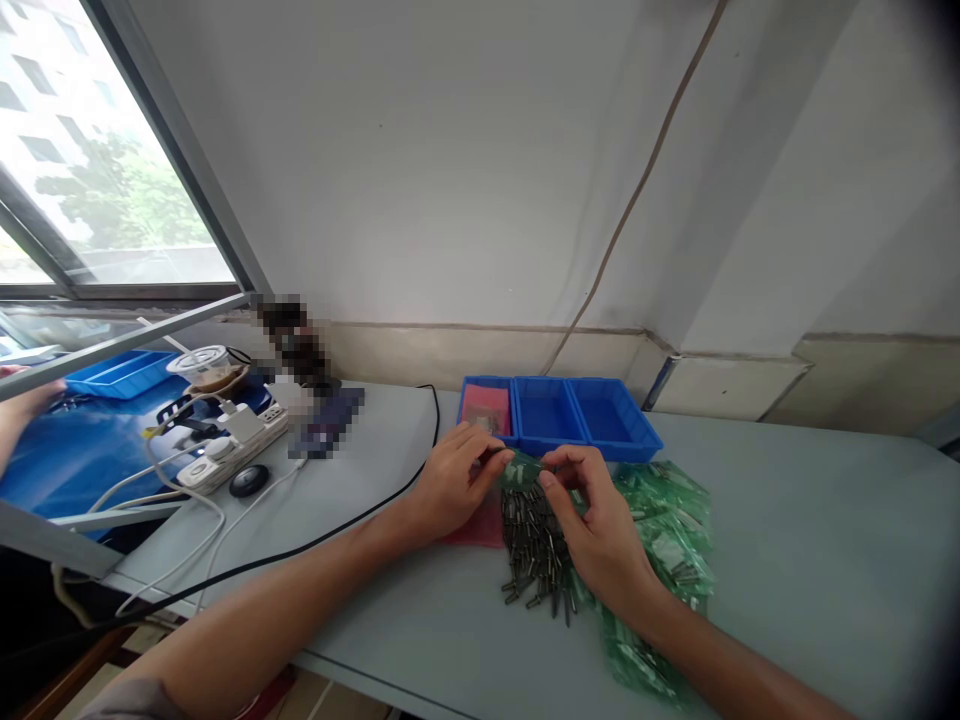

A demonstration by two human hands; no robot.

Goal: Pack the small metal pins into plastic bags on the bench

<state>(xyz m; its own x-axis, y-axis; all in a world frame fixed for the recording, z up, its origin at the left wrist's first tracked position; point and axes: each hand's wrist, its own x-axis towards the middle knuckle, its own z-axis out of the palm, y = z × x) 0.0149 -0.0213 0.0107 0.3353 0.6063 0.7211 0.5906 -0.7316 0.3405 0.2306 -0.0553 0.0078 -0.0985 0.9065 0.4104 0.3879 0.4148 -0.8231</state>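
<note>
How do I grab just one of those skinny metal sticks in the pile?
I'd pinch a near end that pokes out of the metal sticks, coming from the near side with your fingers. They're thin and crowded together, but those ends fan out. The left hand and right hand are over by the far end.

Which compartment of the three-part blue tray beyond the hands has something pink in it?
The leftmost compartment, just beyond the left hand: a pink packet lies inside, whereas the middle compartment and right compartment show blue floors.

No legible text, label, brand, number or sign anywhere in the head view.
</note>
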